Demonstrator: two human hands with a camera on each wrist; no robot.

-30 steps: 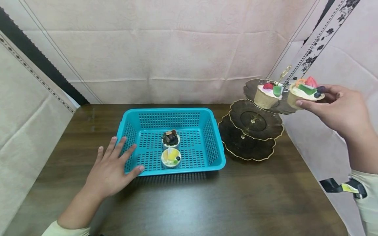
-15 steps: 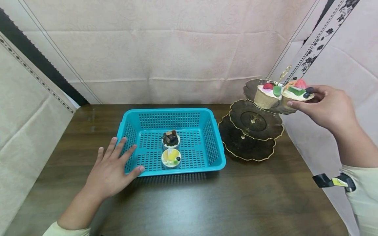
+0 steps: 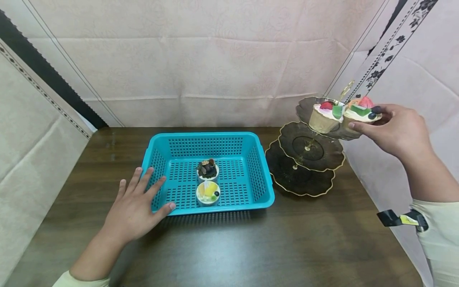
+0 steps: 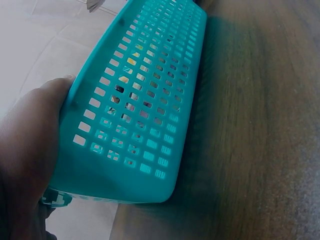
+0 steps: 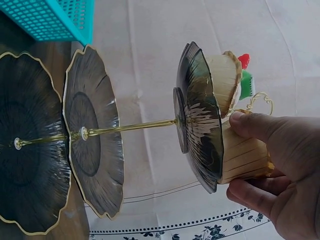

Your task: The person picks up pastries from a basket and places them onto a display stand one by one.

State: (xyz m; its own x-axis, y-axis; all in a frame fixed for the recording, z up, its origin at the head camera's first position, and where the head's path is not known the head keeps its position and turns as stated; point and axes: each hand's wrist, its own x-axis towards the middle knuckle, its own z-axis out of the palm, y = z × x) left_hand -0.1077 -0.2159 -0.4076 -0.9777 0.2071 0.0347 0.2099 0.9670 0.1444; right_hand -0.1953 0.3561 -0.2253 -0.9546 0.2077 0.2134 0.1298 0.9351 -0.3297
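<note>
My right hand (image 3: 405,129) pinches a fruit-topped cupcake (image 3: 356,118) between thumb and fingers, at the top plate (image 3: 305,108) of a three-tier cake stand. In the right wrist view the cupcake's pleated base (image 5: 243,155) sits right at that plate. Beside it on the same plate stands a second cupcake (image 3: 323,118) with red and green toppings. My left hand (image 3: 134,211) lies with spread, straight fingers over the left front corner of a blue plastic basket (image 3: 233,208). Inside the basket are a chocolate-topped cupcake (image 3: 207,169) and a yellow-fruit one (image 3: 208,193).
The stand's middle plate (image 3: 328,153) and bottom plate (image 3: 312,184) have gold wavy rims and reach close to the basket's right side. A gold loop handle (image 5: 264,100) rises above the top plate. Everything stands on a dark wooden table (image 3: 229,251), backed by pale cloth (image 3: 215,71).
My right hand has moved left with its cupcake, bringing it up against the other one on the top plate, and has stayed nearly still since. The left hand keeps its place.
</note>
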